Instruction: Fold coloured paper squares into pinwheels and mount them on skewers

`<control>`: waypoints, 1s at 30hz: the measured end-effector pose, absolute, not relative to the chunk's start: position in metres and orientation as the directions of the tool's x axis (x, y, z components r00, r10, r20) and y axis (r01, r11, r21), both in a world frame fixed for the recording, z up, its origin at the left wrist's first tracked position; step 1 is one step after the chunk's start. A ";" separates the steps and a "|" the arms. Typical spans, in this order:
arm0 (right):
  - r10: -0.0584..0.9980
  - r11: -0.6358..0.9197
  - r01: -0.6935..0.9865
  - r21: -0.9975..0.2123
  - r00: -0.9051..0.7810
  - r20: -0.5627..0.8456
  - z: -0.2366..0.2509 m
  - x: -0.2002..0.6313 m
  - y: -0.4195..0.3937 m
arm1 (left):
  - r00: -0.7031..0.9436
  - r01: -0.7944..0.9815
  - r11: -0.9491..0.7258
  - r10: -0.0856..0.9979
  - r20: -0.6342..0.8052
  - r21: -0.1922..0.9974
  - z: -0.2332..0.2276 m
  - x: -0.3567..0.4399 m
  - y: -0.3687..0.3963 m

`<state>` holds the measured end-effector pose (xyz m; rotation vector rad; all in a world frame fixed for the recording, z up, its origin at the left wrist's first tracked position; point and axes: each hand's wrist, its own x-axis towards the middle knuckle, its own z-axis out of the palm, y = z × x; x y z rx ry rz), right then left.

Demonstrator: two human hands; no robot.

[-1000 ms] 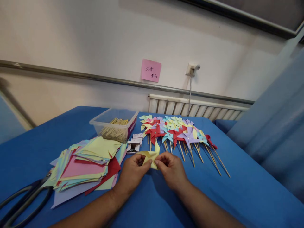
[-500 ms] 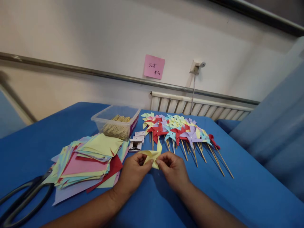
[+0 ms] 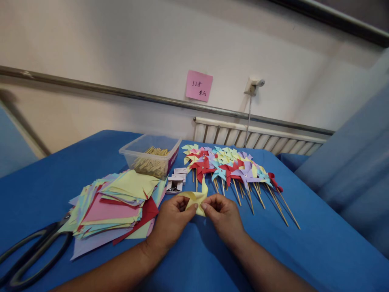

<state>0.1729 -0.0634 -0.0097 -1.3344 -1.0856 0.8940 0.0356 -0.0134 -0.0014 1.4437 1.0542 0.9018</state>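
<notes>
My left hand (image 3: pixel 170 221) and my right hand (image 3: pixel 224 219) meet just above the blue tablecloth (image 3: pixel 304 251), both pinching a folded yellow paper piece (image 3: pixel 194 198) between thumbs and fingertips. One yellow flap sticks upward between the hands. A pile of finished paper pinwheels (image 3: pixel 227 168) on wooden sticks lies right behind the right hand. A stack of coloured paper squares (image 3: pixel 115 200) sits to the left of my left hand.
A clear plastic tub (image 3: pixel 150 156) of wooden sticks stands behind the paper stack, with small white boxes (image 3: pixel 176 182) beside it. Large black scissors (image 3: pixel 33 253) lie at the front left. A radiator (image 3: pixel 258 140) and a pink note (image 3: pixel 199 85) are on the wall behind.
Both hands stay on the yellow paper with only small finger movements. The view has shifted slightly.
</notes>
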 end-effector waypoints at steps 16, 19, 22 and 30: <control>0.965 0.050 0.028 -0.998 0.255 0.055 -0.010 0.174 -0.062 | 0.292 0.068 0.044 0.954 -0.062 0.997 -0.003 0.036 -0.012; 0.970 0.049 0.029 -0.998 0.235 0.055 -0.011 0.174 -0.061 | 0.294 0.068 0.056 0.953 -0.074 0.996 -0.004 0.036 -0.010; 0.972 0.069 0.022 -0.997 0.226 0.072 -0.010 0.175 -0.062 | 0.290 0.046 0.073 0.954 -0.083 0.996 -0.006 0.034 -0.008; 0.955 0.133 0.073 -0.988 0.257 0.147 -0.005 0.203 -0.058 | 0.287 -0.058 0.205 0.941 -0.180 0.977 0.003 0.028 -0.005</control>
